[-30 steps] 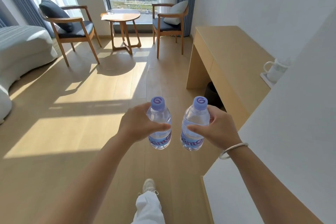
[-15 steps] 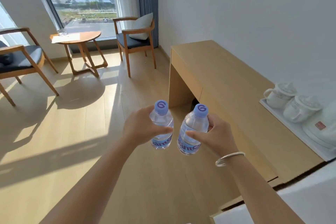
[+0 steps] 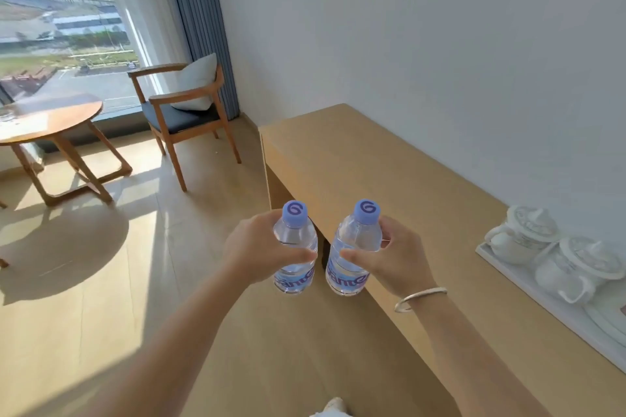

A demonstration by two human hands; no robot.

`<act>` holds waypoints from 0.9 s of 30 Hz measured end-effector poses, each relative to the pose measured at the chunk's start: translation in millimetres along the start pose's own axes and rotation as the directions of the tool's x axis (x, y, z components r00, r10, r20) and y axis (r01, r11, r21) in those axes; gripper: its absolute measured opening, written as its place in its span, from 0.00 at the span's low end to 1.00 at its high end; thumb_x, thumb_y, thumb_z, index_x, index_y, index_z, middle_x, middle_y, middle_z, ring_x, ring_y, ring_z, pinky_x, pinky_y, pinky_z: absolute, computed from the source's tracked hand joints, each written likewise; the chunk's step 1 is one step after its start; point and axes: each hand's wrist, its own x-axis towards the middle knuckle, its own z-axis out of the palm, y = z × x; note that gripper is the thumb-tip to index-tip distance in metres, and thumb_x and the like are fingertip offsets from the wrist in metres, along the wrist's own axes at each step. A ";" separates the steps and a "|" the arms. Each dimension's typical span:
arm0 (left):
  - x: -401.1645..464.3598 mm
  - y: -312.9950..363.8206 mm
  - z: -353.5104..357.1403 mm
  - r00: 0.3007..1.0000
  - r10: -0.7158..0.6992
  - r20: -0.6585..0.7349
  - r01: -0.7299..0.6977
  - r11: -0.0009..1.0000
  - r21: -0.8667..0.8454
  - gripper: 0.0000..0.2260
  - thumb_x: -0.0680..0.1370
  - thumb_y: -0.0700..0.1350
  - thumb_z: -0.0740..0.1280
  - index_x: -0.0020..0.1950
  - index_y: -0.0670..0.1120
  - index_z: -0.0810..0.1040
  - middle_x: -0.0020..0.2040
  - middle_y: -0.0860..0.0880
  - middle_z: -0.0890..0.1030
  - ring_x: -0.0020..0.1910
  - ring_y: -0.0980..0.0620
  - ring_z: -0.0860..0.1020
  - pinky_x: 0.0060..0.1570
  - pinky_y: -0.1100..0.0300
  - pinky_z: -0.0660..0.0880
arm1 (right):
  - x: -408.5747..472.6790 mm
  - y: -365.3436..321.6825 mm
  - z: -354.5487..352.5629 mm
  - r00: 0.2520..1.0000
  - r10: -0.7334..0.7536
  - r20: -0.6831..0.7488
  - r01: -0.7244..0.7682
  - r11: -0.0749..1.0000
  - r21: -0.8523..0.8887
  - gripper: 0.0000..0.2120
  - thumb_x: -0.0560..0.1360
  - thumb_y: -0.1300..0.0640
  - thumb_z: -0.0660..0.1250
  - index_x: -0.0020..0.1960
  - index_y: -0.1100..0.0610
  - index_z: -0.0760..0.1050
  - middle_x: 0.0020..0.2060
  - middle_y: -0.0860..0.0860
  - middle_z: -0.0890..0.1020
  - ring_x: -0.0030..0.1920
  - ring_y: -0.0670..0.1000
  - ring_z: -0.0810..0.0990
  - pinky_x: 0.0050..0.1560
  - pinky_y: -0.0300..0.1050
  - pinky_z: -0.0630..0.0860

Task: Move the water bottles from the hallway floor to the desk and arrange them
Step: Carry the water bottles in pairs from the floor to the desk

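Bottles ride upright, one per hand, so both can go down cap-up without regripping. Your left hand [image 3: 262, 249] curls round the left bottle [image 3: 294, 249], thumb across its front; your right hand [image 3: 389, 257] wraps the right bottle [image 3: 352, 247] the same way. They hang just apart, in the air at the tabletop's [image 3: 389, 159] near edge. Bare wood lies at 12 o'clock; the tray [image 3: 555, 301] of cups sits at 3, so I'd set them clear of it.

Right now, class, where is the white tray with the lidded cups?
In the head view, the white tray lies at the far right on the desk, against the wall, right of the right hand and its bottle.
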 end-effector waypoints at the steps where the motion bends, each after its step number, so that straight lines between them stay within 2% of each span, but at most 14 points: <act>1: 21.9 5.4 2.3 1.000 0.007 0.014 -0.007 1.000 -0.001 0.21 0.54 0.66 0.70 0.44 0.62 0.77 0.39 0.60 0.81 0.40 0.62 0.79 0.43 0.54 0.79 | 17.9 2.6 -3.2 1.000 0.009 -0.009 -0.009 1.000 0.002 0.16 0.60 0.53 0.78 0.46 0.47 0.80 0.39 0.44 0.83 0.42 0.44 0.81 0.47 0.48 0.79; 6: 121.0 28.0 22.2 0.996 0.048 0.073 -0.044 0.997 -0.057 0.23 0.53 0.66 0.70 0.46 0.63 0.77 0.40 0.63 0.81 0.42 0.63 0.79 0.44 0.56 0.79 | 97.6 19.5 -24.5 0.995 0.064 -0.079 -0.063 0.998 0.012 0.16 0.59 0.52 0.77 0.44 0.44 0.78 0.38 0.41 0.83 0.40 0.42 0.81 0.47 0.47 0.79; 11: 197.6 37.7 50.3 0.981 0.109 0.159 -0.091 0.989 -0.117 0.19 0.58 0.59 0.76 0.45 0.64 0.75 0.41 0.61 0.81 0.42 0.60 0.79 0.44 0.56 0.79 | 149.3 42.9 -39.7 0.977 0.135 -0.166 -0.136 0.991 0.002 0.16 0.58 0.50 0.76 0.45 0.44 0.78 0.38 0.40 0.83 0.40 0.40 0.80 0.45 0.43 0.78; 13: 227.7 40.1 62.8 0.970 0.134 0.202 -0.110 0.986 -0.126 0.21 0.59 0.58 0.77 0.49 0.62 0.76 0.42 0.61 0.81 0.43 0.61 0.79 0.43 0.59 0.78 | 168.2 53.1 -43.9 0.966 0.162 -0.199 -0.167 0.986 -0.006 0.16 0.58 0.49 0.77 0.44 0.43 0.78 0.38 0.40 0.82 0.40 0.39 0.79 0.44 0.41 0.78; 15: 257.6 42.2 75.0 0.955 0.150 0.257 -0.111 0.981 -0.159 0.20 0.59 0.57 0.77 0.48 0.61 0.76 0.42 0.61 0.81 0.43 0.63 0.78 0.40 0.64 0.74 | 186.3 63.9 -46.0 0.951 0.192 -0.244 -0.199 0.980 -0.003 0.15 0.58 0.50 0.77 0.43 0.43 0.77 0.38 0.39 0.82 0.40 0.38 0.79 0.42 0.39 0.77; 17: 289.1 45.0 87.2 0.932 0.167 0.322 -0.107 0.975 -0.196 0.19 0.58 0.57 0.77 0.45 0.61 0.76 0.41 0.61 0.81 0.41 0.63 0.79 0.38 0.67 0.72 | 205.3 72.7 -47.1 0.929 0.224 -0.293 -0.234 0.972 0.003 0.16 0.58 0.51 0.78 0.42 0.41 0.76 0.38 0.39 0.82 0.41 0.37 0.79 0.42 0.36 0.76; 20: 341.4 49.7 107.5 0.893 0.201 0.402 -0.115 0.967 -0.227 0.22 0.55 0.58 0.76 0.47 0.58 0.77 0.43 0.57 0.82 0.45 0.56 0.80 0.46 0.56 0.78 | 237.8 84.3 -48.0 0.892 0.266 -0.365 -0.281 0.960 0.014 0.17 0.59 0.53 0.78 0.41 0.40 0.75 0.38 0.39 0.82 0.41 0.38 0.79 0.41 0.35 0.75; 22: 376.7 55.7 119.6 0.862 0.234 0.450 -0.143 0.964 -0.226 0.25 0.53 0.59 0.74 0.48 0.57 0.77 0.44 0.56 0.82 0.45 0.55 0.80 0.48 0.53 0.79 | 259.8 91.3 -49.2 0.851 0.300 -0.431 -0.314 0.949 0.040 0.18 0.59 0.55 0.79 0.42 0.41 0.75 0.38 0.41 0.82 0.42 0.42 0.80 0.42 0.37 0.75; 25: 424.4 66.8 136.4 0.814 0.285 0.505 -0.180 0.952 -0.248 0.26 0.53 0.59 0.74 0.50 0.58 0.77 0.43 0.58 0.82 0.44 0.57 0.81 0.46 0.55 0.79 | 290.9 99.8 -52.6 0.790 0.335 -0.513 -0.361 0.931 0.051 0.19 0.59 0.56 0.79 0.42 0.41 0.74 0.38 0.41 0.82 0.42 0.43 0.80 0.43 0.39 0.75; 27: 452.6 76.1 146.3 0.788 0.309 0.533 -0.190 0.945 -0.268 0.25 0.53 0.59 0.74 0.48 0.59 0.77 0.41 0.60 0.82 0.41 0.62 0.80 0.41 0.61 0.76 | 311.2 104.7 -56.6 0.746 0.362 -0.559 -0.402 0.914 0.056 0.19 0.58 0.55 0.79 0.41 0.40 0.74 0.37 0.40 0.82 0.41 0.41 0.80 0.42 0.37 0.74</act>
